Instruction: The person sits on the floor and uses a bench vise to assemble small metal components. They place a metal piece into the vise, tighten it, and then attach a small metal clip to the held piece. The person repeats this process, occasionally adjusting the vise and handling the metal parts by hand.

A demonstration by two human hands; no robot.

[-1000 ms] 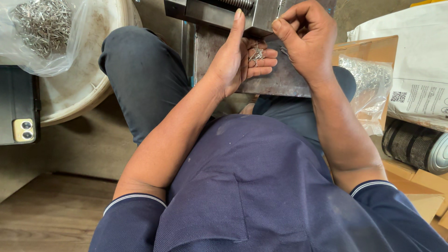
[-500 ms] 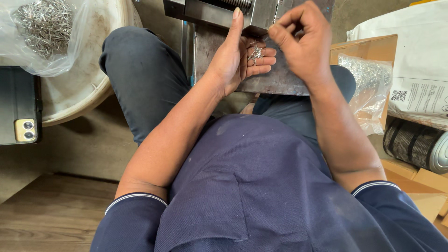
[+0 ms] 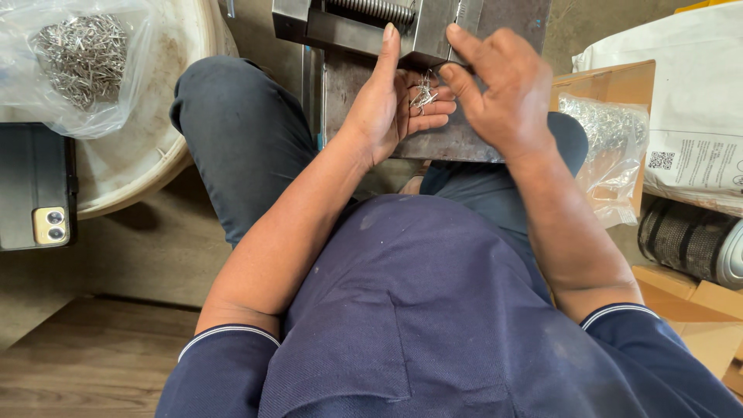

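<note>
L hand (image 3: 387,108) cupped w/ small metal pins (image 3: 423,94); R hand (image 3: 503,89) pinching one.

- The person wears a navy blue short-sleeved polo shirt (image 3: 433,310) of fine knit, with a few faint pale smudges on the front.
- Each sleeve cuff (image 3: 224,334) ends in a thin white stripe.
- Dark grey-blue trousers (image 3: 232,139) cover both legs.
- The left hand (image 3: 391,104) and right hand (image 3: 503,89) are bare, with no gloves, rings or watch showing.
</note>
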